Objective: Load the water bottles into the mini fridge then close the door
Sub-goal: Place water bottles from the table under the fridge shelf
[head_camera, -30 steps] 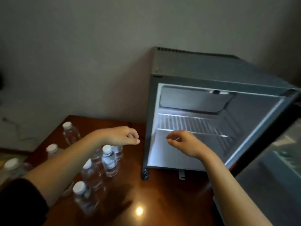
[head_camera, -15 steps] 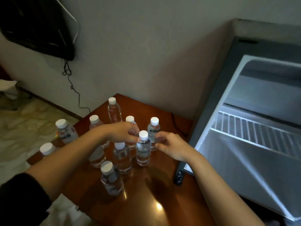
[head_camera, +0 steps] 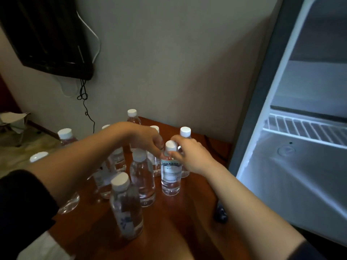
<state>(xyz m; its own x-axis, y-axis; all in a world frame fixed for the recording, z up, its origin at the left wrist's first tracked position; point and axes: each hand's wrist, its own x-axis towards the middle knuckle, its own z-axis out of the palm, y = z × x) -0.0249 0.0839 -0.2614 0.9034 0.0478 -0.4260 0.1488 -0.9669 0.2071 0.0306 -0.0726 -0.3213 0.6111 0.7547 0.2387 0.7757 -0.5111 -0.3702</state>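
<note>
honestly you're right at the start of this one. the mini fridge [head_camera: 281, 184] stands wide open on your right, light on, and the part of it i can see has nothing in it: bare floor, bare wire shelf [head_camera: 304, 128]. so by my read zero loading is done.

all the water bottles [head_camera: 142, 177] are upright in a loose cluster on the desk [head_camera: 178, 212], just left of the fridge. i count at least nine white caps, and one or two more may be hidden under your left forearm.

your hands are close together over the middle of the cluster. your right hand [head_camera: 189, 156] pinches the labelled bottle [head_camera: 170, 175] around its neck, just under the cap, and that bottle's base looks like it's on the desk, not lifted. your left hand [head_camera: 144, 139] is curled, fingertips right up against that same bottle's shoulder. can't tell if it's actually gripping it or a neighbour behind, the fingers cover too much.

what's left, as i see it: basically everything. lift this first one, carry it right into the fridge, repeat for the whole bunch, then swing the door shut. the door itself is out of view. the front bottle [head_camera: 124, 207] sits close under your left arm, so mind you don't clip it.
</note>
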